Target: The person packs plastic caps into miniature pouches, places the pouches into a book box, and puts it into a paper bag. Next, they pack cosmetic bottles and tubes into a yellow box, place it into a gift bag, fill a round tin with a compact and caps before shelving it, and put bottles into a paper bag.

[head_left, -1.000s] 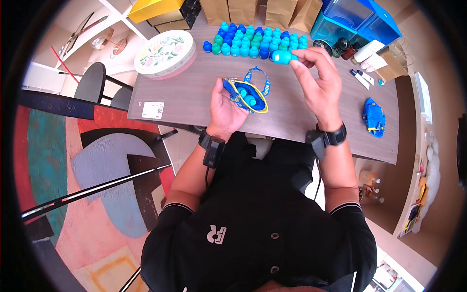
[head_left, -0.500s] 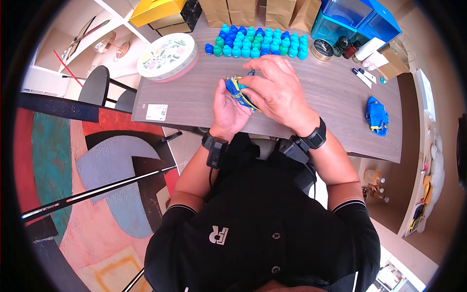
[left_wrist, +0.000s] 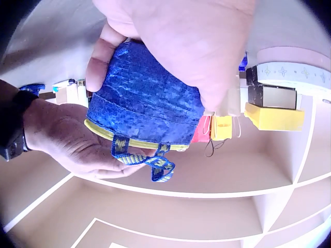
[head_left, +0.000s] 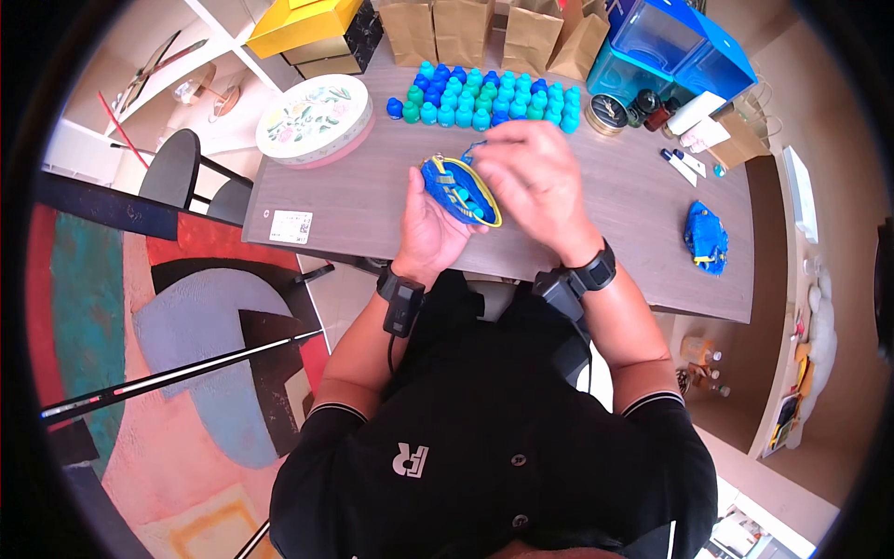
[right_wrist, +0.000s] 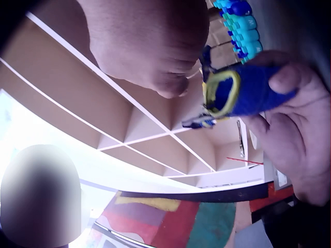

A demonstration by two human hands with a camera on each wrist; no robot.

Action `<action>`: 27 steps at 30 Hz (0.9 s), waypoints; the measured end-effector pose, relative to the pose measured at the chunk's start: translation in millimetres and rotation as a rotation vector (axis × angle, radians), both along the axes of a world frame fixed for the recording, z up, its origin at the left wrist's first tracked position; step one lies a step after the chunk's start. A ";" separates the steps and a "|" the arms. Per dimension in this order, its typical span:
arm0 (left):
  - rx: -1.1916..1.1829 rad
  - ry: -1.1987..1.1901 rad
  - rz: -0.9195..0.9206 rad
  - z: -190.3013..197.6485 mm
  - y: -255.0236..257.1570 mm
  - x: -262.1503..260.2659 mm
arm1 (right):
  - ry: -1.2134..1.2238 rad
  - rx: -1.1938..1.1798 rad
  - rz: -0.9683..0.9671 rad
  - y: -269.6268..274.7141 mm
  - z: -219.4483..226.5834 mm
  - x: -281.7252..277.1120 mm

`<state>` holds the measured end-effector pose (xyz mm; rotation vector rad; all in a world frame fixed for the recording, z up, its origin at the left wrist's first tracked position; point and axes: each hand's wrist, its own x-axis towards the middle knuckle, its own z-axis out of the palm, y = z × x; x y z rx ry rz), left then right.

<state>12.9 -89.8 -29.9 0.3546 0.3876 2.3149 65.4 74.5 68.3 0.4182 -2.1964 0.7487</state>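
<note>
In the head view, a small blue pouch (head_left: 440, 184) with yellow trim and a patterned strap is held by my left hand (head_left: 430, 233), its mouth turned up and to the right. Turquoise little bottles (head_left: 464, 195) show inside. My right hand (head_left: 540, 182), slightly blurred, is beside the pouch mouth with fingers loosely bent and nothing visible in them. The left wrist view shows fingers and thumb around the pouch body (left_wrist: 150, 98), its strap hanging down. Rows of small blue, green and turquoise bottles (head_left: 481, 120) stand on the table beyond both hands.
A second blue pouch (head_left: 706, 238) lies at the table's right. An oval floral box (head_left: 317, 116) sits at the left. Paper bags (head_left: 462, 33), a blue clear-sided case (head_left: 652, 37), a round tin (head_left: 608, 114) and two pens (head_left: 684, 168) occupy the back and right.
The right hand brought a turquoise bottle from the rows to the pouch mouth, and is now slightly back from it without a visible bottle. The left hand keeps holding the pouch.
</note>
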 end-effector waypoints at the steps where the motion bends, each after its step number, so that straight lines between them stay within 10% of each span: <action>1: 0.008 -0.003 0.010 -0.4 -0.4 -0.7 | 0.008 -0.082 -0.071 8.9 -2.6 -2.0; 8: -0.075 -0.081 0.025 2.9 -1.9 1.7 | -0.346 0.163 -0.450 57.8 -39.3 -33.0; 15: -0.078 -0.054 0.036 2.4 -1.3 2.6 | -0.403 0.216 -0.442 61.9 -54.1 -44.4; 18: -0.070 -0.048 0.040 3.5 -1.4 3.9 | -0.309 0.228 -0.391 67.8 -58.1 -43.4; 23: -0.081 -0.046 0.074 5.2 -1.0 7.9 | -0.242 -0.438 -0.170 45.0 -2.6 2.0; 27: -0.117 0.011 0.047 7.2 -1.5 8.1 | -0.296 -0.403 0.043 30.5 26.1 30.2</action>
